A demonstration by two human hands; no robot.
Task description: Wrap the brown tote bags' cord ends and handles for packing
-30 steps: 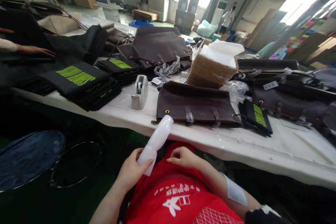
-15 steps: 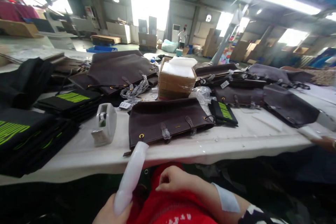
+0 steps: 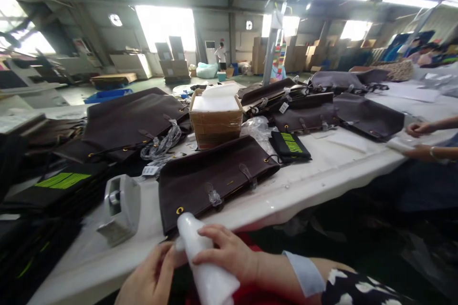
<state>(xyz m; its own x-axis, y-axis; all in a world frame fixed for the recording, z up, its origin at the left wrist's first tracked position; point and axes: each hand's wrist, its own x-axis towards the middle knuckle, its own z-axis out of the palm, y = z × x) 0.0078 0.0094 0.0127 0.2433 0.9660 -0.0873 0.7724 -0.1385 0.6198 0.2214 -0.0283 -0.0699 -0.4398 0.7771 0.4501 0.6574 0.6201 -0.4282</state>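
A rolled white foam sheet (image 3: 190, 229) stands slanted at the table's front edge. My right hand (image 3: 229, 255) is wrapped over its right side, fingers curved across it. At its left side my left hand (image 3: 153, 269) pinches a whitish piece beside the roll; whether this belongs to the same sheet I cannot tell. Just beyond the roll's top end lies a dark brown bag (image 3: 214, 167) with gold eyelets and plastic-wrapped buckle straps. A grey tape dispenser (image 3: 121, 209) sits on the table to the bag's left.
Behind the bag stands a cardboard box (image 3: 216, 126) holding white foam sheets. Black folded pouches with green lettering (image 3: 291, 147) lie right of it, others at left. More brown bags (image 3: 129, 119) cover the table. A co-worker's hands (image 3: 422, 140) work at the right edge.
My right hand has risen from my lap onto the foam roll. My left hand has shifted its grip to the roll's side. The view has turned right, bringing a co-worker's hands further in.
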